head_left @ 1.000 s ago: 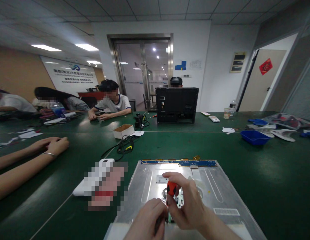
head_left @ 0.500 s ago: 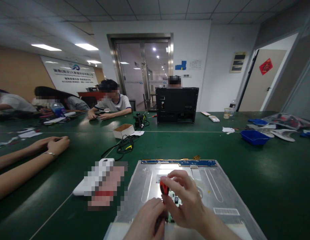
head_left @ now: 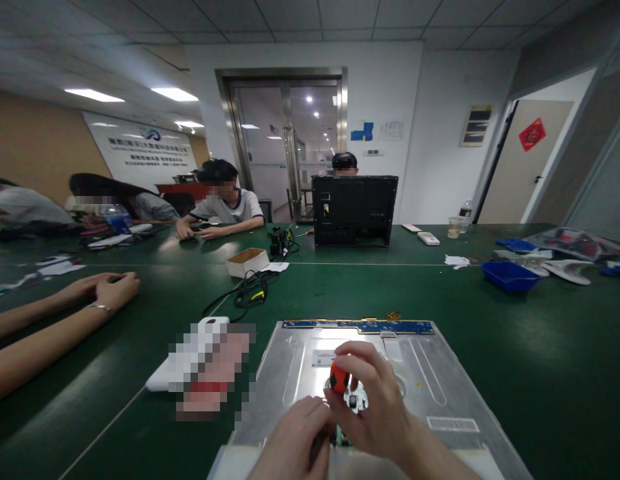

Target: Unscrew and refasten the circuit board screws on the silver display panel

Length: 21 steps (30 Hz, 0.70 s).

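A flat silver metal panel [head_left: 425,387], seemingly the back of a display, lies in front of me with a blue circuit strip [head_left: 410,327] along its far edge. My right hand [head_left: 380,407] is closed around the red and black handle of a screwdriver [head_left: 339,379], held upright over a small green circuit board [head_left: 359,401]. Curled fingers of my left hand [head_left: 297,433] rest low beside the board, close to the right thumb. What the left fingers grip is hidden, as is the screwdriver's tip.
Left of the panel lie a white device [head_left: 175,360] and a blurred pinkish item [head_left: 215,380]. Another person's forearms [head_left: 65,327] rest on the table at left. Beyond are black cables [head_left: 250,290], an open box [head_left: 247,261], a black monitor [head_left: 355,210] and a blue tray [head_left: 510,275].
The screwdriver handle has shifted slightly right and its black markings face differently, as my right fingers changed their hold. My left hand stays in place. The person behind the monitor has moved a little left.
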Available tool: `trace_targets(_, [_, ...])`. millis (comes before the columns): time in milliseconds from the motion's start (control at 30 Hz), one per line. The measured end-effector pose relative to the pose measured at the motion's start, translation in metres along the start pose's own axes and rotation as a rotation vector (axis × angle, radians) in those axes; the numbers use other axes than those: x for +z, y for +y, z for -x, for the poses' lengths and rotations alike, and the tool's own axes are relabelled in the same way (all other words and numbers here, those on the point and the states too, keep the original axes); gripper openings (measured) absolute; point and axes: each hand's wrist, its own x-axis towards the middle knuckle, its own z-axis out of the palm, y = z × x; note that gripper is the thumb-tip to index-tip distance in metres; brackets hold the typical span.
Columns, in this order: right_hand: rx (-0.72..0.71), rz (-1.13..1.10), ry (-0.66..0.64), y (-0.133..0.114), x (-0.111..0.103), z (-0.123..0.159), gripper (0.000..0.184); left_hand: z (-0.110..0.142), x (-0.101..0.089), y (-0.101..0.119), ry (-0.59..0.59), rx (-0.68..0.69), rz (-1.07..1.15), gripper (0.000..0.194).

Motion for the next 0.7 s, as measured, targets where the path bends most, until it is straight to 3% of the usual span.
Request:
trace_targets(300, [-0.003,-0.042,-0.021,-0.0028,-0.0046,-0.002,0.044,0.0007,-0.0046,0.0053,-0.003,-0.037,0.0,0.019])
trace_targets(700, [-0.021,0.03,0.033,-0.0007,-0.0013,-0.0025,0.024,0.002,0.0021,-0.0029,0.015,-0.018,-0.027,0.019])
